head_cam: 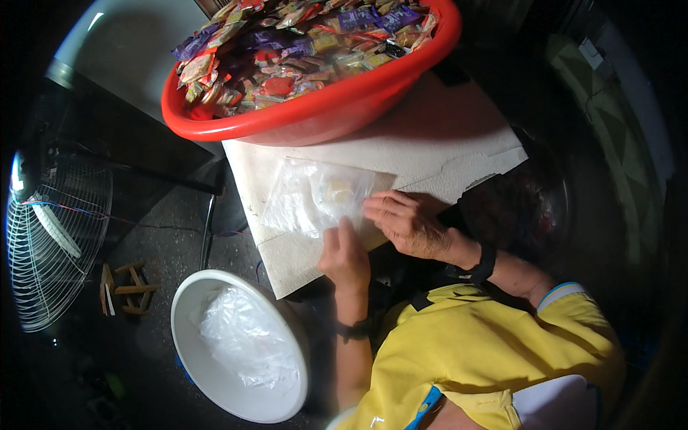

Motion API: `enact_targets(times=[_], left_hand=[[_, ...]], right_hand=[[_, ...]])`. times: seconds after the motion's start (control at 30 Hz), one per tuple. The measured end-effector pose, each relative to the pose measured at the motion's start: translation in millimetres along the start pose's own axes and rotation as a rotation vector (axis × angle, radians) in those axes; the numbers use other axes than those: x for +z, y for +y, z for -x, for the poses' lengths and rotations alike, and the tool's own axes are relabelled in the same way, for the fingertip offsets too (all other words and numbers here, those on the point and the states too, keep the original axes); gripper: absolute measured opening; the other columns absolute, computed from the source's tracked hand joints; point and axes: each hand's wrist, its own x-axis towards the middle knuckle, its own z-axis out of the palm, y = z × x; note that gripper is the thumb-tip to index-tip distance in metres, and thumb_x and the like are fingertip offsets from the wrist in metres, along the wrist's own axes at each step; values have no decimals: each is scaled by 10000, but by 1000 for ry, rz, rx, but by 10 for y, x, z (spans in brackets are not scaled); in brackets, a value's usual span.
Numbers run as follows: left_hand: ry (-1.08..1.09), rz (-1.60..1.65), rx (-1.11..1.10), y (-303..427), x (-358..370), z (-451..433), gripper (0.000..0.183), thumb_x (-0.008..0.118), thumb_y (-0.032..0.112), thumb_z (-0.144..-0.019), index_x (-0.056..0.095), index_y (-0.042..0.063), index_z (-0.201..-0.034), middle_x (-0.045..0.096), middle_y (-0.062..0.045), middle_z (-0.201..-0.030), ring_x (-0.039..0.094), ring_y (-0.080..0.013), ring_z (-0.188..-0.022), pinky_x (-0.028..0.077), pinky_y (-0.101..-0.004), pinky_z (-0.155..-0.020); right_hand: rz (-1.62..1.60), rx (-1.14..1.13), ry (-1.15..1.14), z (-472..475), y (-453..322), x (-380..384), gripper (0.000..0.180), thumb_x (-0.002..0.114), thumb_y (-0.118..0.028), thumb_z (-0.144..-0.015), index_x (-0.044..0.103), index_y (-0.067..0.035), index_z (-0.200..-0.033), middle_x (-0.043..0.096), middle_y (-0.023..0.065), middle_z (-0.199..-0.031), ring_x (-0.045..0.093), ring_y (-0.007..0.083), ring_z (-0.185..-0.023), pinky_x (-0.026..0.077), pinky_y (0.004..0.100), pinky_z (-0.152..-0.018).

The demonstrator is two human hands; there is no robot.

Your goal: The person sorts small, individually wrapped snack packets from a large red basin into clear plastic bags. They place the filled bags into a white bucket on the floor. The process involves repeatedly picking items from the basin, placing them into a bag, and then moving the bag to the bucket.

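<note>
A clear plastic bag (301, 201) lies flat on a white-covered tabletop (298, 263). Something small and pale yellowish shows through its film, too blurred to name. My left hand (345, 258) pinches the bag's near edge, its fingertips bunched together. At the bag's right edge, the bent fingers of my right hand (403, 223) hold the film; its thumb is hidden. Both wrists wear dark bands.
Beyond the bag, a large red plastic basin (322, 110) holds many small wrapped snacks (279, 86). Low at left stands a white tub (185, 333) with clear plastic bags (244, 338) inside. A wire-caged fan (59, 242) and a small wooden stool (129, 287) are farther left.
</note>
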Motion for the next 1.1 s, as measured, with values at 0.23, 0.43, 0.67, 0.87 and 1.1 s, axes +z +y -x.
enact_targets(times=[0.23,0.43,0.67,0.87,1.1], left_hand=[[-16,17,58,-29,-5,37,320,640,-10,-810,668,82,-1115,589,-108,-833,621,-275,-618,488,-375,-510],[3,29,72,-35,-33,38,387,621,-30,-785,651,86,-1153,579,-108,-839,604,-276,-639,491,-370,-527],[39,6,66,-30,-69,-12,378,602,-32,-794,634,52,-1160,585,-118,-837,586,-295,-657,483,-385,-542],[3,75,29,-137,-75,7,312,620,-5,-781,635,46,-1089,607,-125,-855,596,-312,-698,486,-395,-560],[-94,14,59,-227,1,20,282,635,39,-765,643,61,-1046,607,-108,-851,602,-289,-676,476,-373,-537]], right_hand=[[221,-118,-202,-72,109,228,287,573,-165,-796,636,13,-1011,607,190,-1137,514,347,-1169,374,551,-931],[228,28,-525,-450,-16,106,304,574,-162,-779,644,12,-1019,579,238,-1253,513,353,-1167,314,540,-954],[385,-124,-547,-141,218,231,303,562,-187,-823,613,20,-1039,587,186,-1157,531,323,-1077,350,575,-976],[-68,-221,-378,-254,-40,-451,257,642,-132,-861,601,-3,-1079,612,159,-1106,599,332,-1056,481,458,-885],[13,-449,-132,-1558,-155,-1568,64,655,-7,-817,649,-8,-881,664,120,-844,664,276,-717,535,345,-613]])
